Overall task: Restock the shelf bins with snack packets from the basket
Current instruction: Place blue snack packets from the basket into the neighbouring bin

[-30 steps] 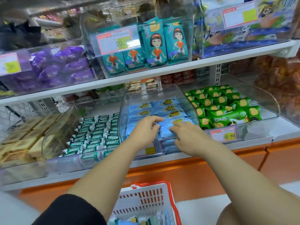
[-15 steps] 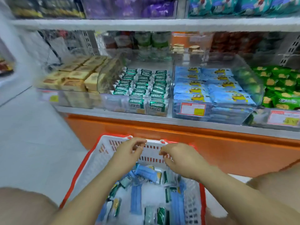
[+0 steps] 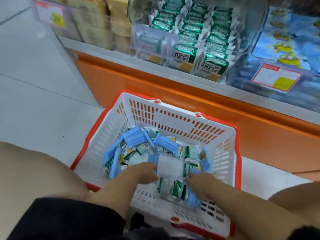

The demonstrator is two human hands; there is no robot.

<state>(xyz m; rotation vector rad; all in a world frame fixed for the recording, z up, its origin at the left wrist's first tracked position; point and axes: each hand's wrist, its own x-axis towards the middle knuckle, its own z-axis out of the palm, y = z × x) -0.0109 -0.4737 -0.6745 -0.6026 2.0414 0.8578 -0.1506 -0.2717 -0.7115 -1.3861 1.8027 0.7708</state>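
A white basket with a red rim (image 3: pixel 174 108) stands on the floor below the shelf and holds several blue and green snack packets (image 3: pixel 133 137). Both my hands are down inside it. My left hand (image 3: pixel 138 174) has its thumb and fingers curled at the left edge of a pale, face-down packet (image 3: pixel 170 164). My right hand (image 3: pixel 202 185) lies on the packets at the right, fingertips against a green packet (image 3: pixel 189 168); its grip is hidden. Above, a clear bin of green packets (image 3: pixel 195 35) and a bin of blue packets (image 3: pixel 284 49) sit on the shelf.
A bin of tan packets (image 3: pixel 103 23) stands at the shelf's left end. The orange shelf base (image 3: pixel 155 80) runs just behind the basket. Grey floor tiles (image 3: pixel 34 84) lie to the left. My knees flank the basket at both lower sides.
My hands left the blue bin, dropped past the basket's rim and now reach the packets at its bottom. My view tilted down toward the basket.
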